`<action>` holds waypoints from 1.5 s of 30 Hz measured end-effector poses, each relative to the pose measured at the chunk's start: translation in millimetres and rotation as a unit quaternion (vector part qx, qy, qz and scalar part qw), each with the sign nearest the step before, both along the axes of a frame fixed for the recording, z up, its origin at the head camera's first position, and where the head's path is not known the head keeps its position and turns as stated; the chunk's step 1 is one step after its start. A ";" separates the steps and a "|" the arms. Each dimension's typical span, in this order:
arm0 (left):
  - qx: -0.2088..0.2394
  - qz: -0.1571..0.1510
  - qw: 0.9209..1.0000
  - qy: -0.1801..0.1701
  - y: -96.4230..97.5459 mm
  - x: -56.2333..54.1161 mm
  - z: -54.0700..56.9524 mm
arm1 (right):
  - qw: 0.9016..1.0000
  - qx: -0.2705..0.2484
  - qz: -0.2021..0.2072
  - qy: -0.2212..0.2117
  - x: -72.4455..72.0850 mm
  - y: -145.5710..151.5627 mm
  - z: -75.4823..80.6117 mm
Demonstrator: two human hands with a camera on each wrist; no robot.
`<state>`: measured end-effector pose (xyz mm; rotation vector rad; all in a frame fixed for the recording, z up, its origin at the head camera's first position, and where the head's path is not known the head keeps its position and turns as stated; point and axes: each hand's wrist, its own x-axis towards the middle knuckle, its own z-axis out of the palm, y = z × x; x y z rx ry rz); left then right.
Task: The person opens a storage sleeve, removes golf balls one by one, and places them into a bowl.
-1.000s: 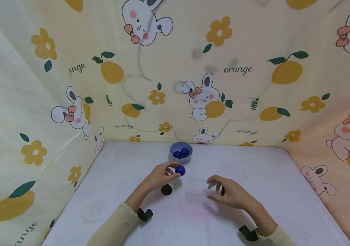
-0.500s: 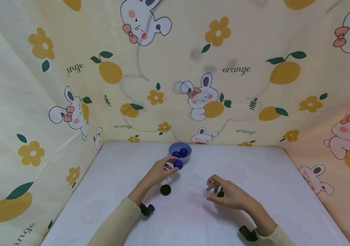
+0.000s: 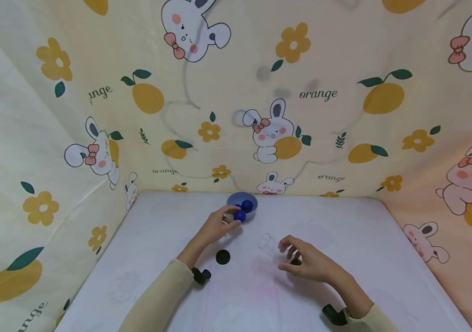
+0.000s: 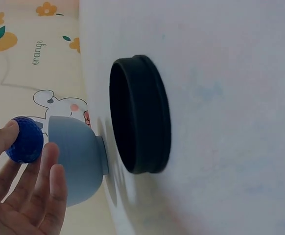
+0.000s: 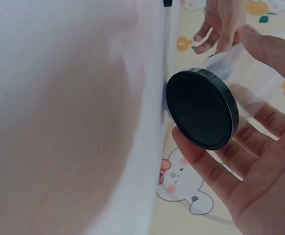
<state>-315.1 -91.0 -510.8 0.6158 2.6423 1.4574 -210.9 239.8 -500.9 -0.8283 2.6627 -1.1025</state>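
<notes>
My left hand (image 3: 216, 227) pinches a blue golf ball (image 3: 240, 216) between thumb and fingers, right at the near rim of the light blue bowl (image 4: 79, 159). Two more blue balls (image 3: 247, 205) lie inside that bowl, one partly hidden by the fingers. A clear tube (image 3: 268, 246) with a black end cap (image 5: 201, 108) lies in the grip of my right hand (image 3: 313, 263), tilted above the table, its open end toward the bowl. Below my left forearm a round black lid (image 3: 223, 257) rests on the table; the left wrist view shows its raised rim.
A white cloth covers the table (image 3: 169, 299). Behind it and at both sides hangs a cream curtain (image 3: 323, 133) printed with rabbits, oranges and flowers. Black camera mounts (image 3: 334, 315) sit at both wrists, low over the cloth.
My left hand has carried the golf ball away from me, up to the bowl's near rim. The tube in my right hand has tipped, so its open end now shows further up.
</notes>
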 end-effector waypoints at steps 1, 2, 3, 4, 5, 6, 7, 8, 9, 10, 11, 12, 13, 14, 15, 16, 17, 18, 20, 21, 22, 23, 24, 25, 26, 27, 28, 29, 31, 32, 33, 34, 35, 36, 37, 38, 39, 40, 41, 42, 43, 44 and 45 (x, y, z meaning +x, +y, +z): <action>0.000 0.002 1.000 -0.001 0.5 -1.8 -0.3 | 1.000 0.000 0.000 0.000 -0.1 0.1 0.3; 0.000 0.003 1.000 -0.001 1.0 -3.4 -0.4 | 1.000 0.000 -0.001 0.000 -0.1 0.1 0.6; 0.000 0.004 1.000 -0.005 1.4 -4.6 0.1 | 1.000 0.000 -0.001 0.000 -0.2 0.1 0.9; -0.001 0.007 1.000 -0.008 2.1 -5.8 0.5 | 1.000 0.000 -0.001 -0.001 -0.1 0.0 1.2; -0.004 0.009 1.000 -0.010 2.8 -7.1 0.9 | 1.000 0.000 -0.002 -0.001 0.0 -0.1 1.5; -0.005 0.010 1.000 -0.012 3.7 -8.6 1.2 | 1.000 -0.001 -0.002 -0.001 0.1 -0.2 1.7; -0.006 0.011 1.000 -0.012 4.7 -10.1 1.2 | 1.000 -0.002 -0.001 0.000 0.4 -0.1 1.7; -0.007 0.012 1.000 -0.012 5.6 -11.3 1.4 | 1.000 -0.002 -0.001 0.001 0.6 -0.2 1.6; -0.008 0.013 1.000 -0.011 6.4 -12.8 1.2 | 1.000 -0.003 0.000 0.002 1.0 -0.4 1.6; -0.009 0.014 1.000 -0.008 7.1 -14.5 0.4 | 1.000 -0.004 0.001 0.002 1.2 -0.6 1.6; -0.008 0.015 1.000 -0.007 7.8 -15.9 0.1 | 1.000 -0.005 0.002 0.003 1.4 -0.9 1.4; -0.007 0.016 1.000 -0.006 8.4 -17.5 -0.6 | 1.000 -0.006 0.003 0.004 1.8 -1.1 1.4; -0.007 0.017 1.000 -0.006 9.0 -18.8 -0.8 | 1.000 -0.006 0.004 0.004 2.0 -1.3 1.5; -0.007 0.019 1.000 -0.005 9.5 -20.0 -1.0 | 1.000 -0.006 0.004 0.004 2.2 -1.4 1.7; -0.007 0.021 1.000 -0.004 10.0 -21.4 -1.3 | 1.000 -0.006 0.005 0.005 2.3 -1.5 2.0; -0.008 0.024 1.000 -0.004 10.4 -22.7 -1.3 | 1.000 -0.007 0.005 0.006 2.3 -1.6 2.4; -0.007 0.026 1.000 -0.003 10.8 -23.7 -0.9 | 1.000 -0.006 0.005 0.008 2.1 -1.5 2.9; -0.007 0.028 1.000 -0.002 11.0 -24.9 -1.0 | 1.000 -0.005 0.004 0.009 2.0 -1.4 3.5; -0.008 0.032 0.999 -0.001 11.4 -26.8 -0.7 | 1.000 -0.004 0.003 0.011 1.6 -1.4 4.4; -0.009 0.033 0.999 -0.001 11.5 -27.8 -0.8 | 1.000 -0.005 0.003 0.010 1.4 -1.4 4.7; -0.008 0.034 0.999 -0.002 11.5 -28.6 -0.9 | 1.000 -0.005 0.003 0.010 1.2 -1.5 4.8; -0.008 0.034 0.999 -0.002 11.4 -29.4 -1.2 | 1.000 -0.005 0.003 0.008 1.1 -1.7 4.8; -0.009 0.035 0.999 -0.003 11.5 -30.0 -1.5 | 1.000 -0.005 0.003 0.006 1.2 -1.9 4.7; -0.011 0.035 0.999 -0.003 11.7 -30.6 -1.8 | 1.000 -0.006 0.004 0.005 1.2 -2.1 4.6; -0.012 0.035 0.999 -0.002 11.8 -31.0 -2.1 | 1.000 -0.007 0.005 0.005 1.3 -2.4 4.4; -0.013 0.036 0.999 -0.002 11.8 -31.3 -2.4 | 1.000 -0.007 0.005 0.005 1.3 -2.8 4.3; -0.015 0.036 0.999 -0.001 11.8 -31.5 -2.7 | 1.000 -0.008 0.006 0.005 1.5 -3.2 4.2; -0.016 0.036 0.999 0.001 11.7 -31.7 -3.0 | 1.000 -0.007 0.006 0.006 1.5 -3.5 4.1; -0.019 0.038 0.999 0.001 11.3 -31.6 -3.4 | 1.000 -0.007 0.006 0.005 1.6 -4.0 3.9; -0.019 0.037 0.999 0.002 10.9 -31.5 -3.6 | 1.000 -0.008 0.006 0.004 1.7 -4.3 3.9; -0.017 0.038 0.999 0.002 10.4 -31.2 -3.7 | 1.000 -0.008 0.007 0.003 1.7 -4.5 3.9; -0.016 0.039 0.999 0.004 9.7 -30.9 -3.9 | 1.000 -0.007 0.007 0.003 1.7 -4.6 4.0; -0.012 0.038 0.999 0.005 8.9 -30.7 -4.3 | 1.000 -0.005 0.006 0.003 1.6 -4.7 4.1; -0.008 0.039 0.999 0.005 7.9 -30.2 -4.6 | 1.000 -0.006 0.006 0.003 1.6 -4.7 4.3; -0.005 0.039 0.999 0.005 7.0 -29.7 -4.9 | 1.000 -0.006 0.006 0.003 1.5 -4.6 4.6; -0.001 0.039 0.999 0.007 6.1 -29.1 -5.0 | 1.000 -0.005 0.006 0.003 1.4 -4.6 4.8; 0.001 0.040 0.999 0.007 5.2 -28.3 -5.2 | 1.000 -0.006 0.006 0.004 1.2 -4.4 5.1; 0.000 0.040 0.999 0.008 4.4 -27.6 -5.4 | 1.000 -0.008 0.006 0.004 1.0 -4.2 5.4; 0.000 0.039 0.999 0.010 3.6 -26.8 -5.5 | 1.000 -0.011 0.006 0.003 0.7 -3.9 5.6; -0.001 0.039 0.999 0.010 2.8 -25.7 -5.1 | 1.000 -0.014 0.007 0.002 0.2 -3.6 5.7; -0.004 0.038 0.999 0.011 2.2 -24.7 -4.8 | 1.000 -0.017 0.007 0.003 -0.3 -3.1 5.5; -0.005 0.036 0.999 0.011 1.5 -23.6 -4.4 | 1.000 -0.019 0.006 0.003 -0.9 -2.5 5.1; -0.006 0.033 0.999 0.011 0.6 -22.3 -4.1 | 1.000 -0.023 0.007 0.004 -1.8 -1.8 4.6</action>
